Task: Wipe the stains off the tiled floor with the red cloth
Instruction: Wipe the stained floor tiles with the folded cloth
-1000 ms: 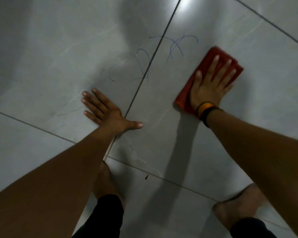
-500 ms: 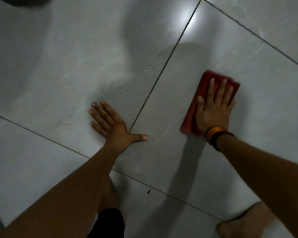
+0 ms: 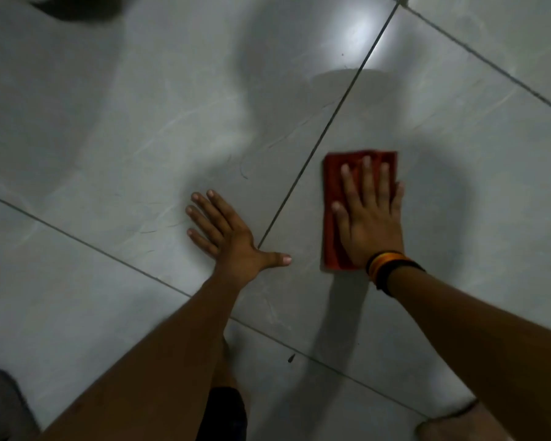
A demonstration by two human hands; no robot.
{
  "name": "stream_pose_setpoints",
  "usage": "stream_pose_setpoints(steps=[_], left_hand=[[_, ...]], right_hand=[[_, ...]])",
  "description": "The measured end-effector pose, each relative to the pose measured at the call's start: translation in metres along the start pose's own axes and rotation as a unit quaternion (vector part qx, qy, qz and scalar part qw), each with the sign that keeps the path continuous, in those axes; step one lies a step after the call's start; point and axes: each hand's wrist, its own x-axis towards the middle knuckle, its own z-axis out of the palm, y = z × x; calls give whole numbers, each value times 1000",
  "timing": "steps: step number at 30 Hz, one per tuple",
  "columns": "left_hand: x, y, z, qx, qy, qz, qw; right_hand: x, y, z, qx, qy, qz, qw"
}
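Note:
The folded red cloth (image 3: 331, 192) lies flat on the grey tiled floor (image 3: 458, 160), right of a diagonal grout line. My right hand (image 3: 371, 214) presses down on it with fingers spread, covering most of the cloth; orange and black bands circle that wrist. My left hand (image 3: 228, 235) rests flat on the neighbouring tile, fingers apart, thumb reaching across the grout line, holding nothing. A short dark pen mark (image 3: 244, 173) shows on the tile beyond my left fingers, with fainter thin lines (image 3: 147, 232) to their left.
My bare feet are near the bottom centre (image 3: 225, 367) and bottom right (image 3: 442, 424). A dark object (image 3: 77, 7) sits at the top left edge, another grey one (image 3: 0, 402) at the bottom left. A small dark speck (image 3: 290, 358) lies on a grout line.
My right hand has dragged the red cloth back toward me and leftward, closer to the grout line. The blue scribbles seen a second ago no longer show. My left hand stayed planted.

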Motion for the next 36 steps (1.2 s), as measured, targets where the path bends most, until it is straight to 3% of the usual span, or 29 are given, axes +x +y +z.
stream_pose_setpoints(steps=[2, 4, 5, 7, 9, 10, 12, 16, 19, 21, 23, 26, 28, 31, 33, 36], left_hand=[[1, -2, 2, 1, -1, 5, 1000], [1, -2, 3, 3, 1, 6, 1000], [1, -2, 3, 7, 4, 6, 1000], [1, -2, 4, 13, 11, 4, 1000], [0, 2, 3, 20, 12, -13, 1000], [-1, 4, 2, 21, 12, -19, 1000], [-1, 4, 1, 17, 13, -18, 1000], [1, -1, 3, -3, 21, -6, 1000], [3, -2, 8, 6, 25, -5, 1000], [5, -1, 10, 15, 28, -17, 999], [6, -1, 11, 30, 38, -31, 998], [5, 4, 12, 48, 43, -40, 997], [0, 6, 8, 44, 42, -39, 997], [0, 3, 3, 6, 25, -21, 999], [1, 2, 2, 6, 17, -10, 1000], [2, -1, 4, 17, 7, -9, 1000]], right_hand=[[36, -18, -8, 43, 40, 117, 991], [76, -54, -16, 64, 68, 136, 986], [89, -74, -18, 62, 69, 100, 991], [93, -107, -12, 13, 45, -87, 995], [66, -117, -3, -49, -12, -298, 953], [50, -111, -2, -63, -37, -337, 939], [27, -82, 0, -53, -48, -302, 951], [45, -37, -17, -23, -40, -136, 990], [104, -74, -39, 42, -2, -12, 999], [137, -111, -49, 57, -4, 1, 998], [145, -142, -46, 7, -22, -98, 995], [103, -145, -31, -80, -77, -317, 942], [67, -116, -19, -87, -91, -348, 929], [49, -57, -14, -30, -43, -237, 970], [71, -34, -24, 11, 9, -71, 997], [139, -46, -49, 109, 91, 180, 973]])
